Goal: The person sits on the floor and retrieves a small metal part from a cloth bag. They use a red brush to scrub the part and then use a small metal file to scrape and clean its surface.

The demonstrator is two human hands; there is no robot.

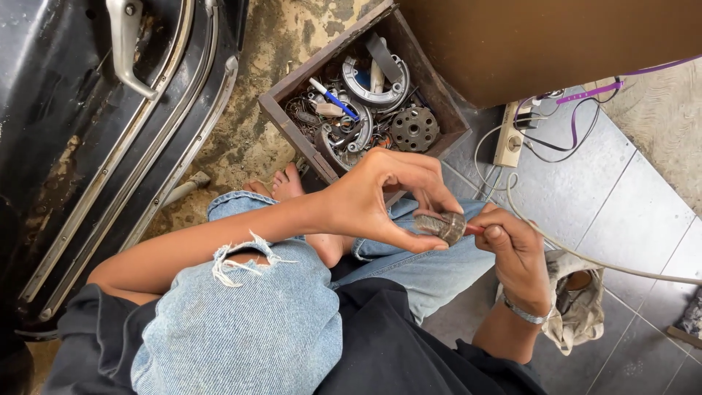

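My left hand reaches across my lap and pinches a small, dirty grey metal cylinder between thumb and fingers. My right hand, with a metal bracelet on its wrist, grips a red-handled tool whose tip is pushed into the end of that cylinder. Both hands meet above my knees, which are in torn blue jeans.
A wooden box of metal parts, rings and a gear stands on the dirt floor just beyond my bare foot. A black vehicle door lies at left. A power strip with cables and a rag lie on the grey tiles at right.
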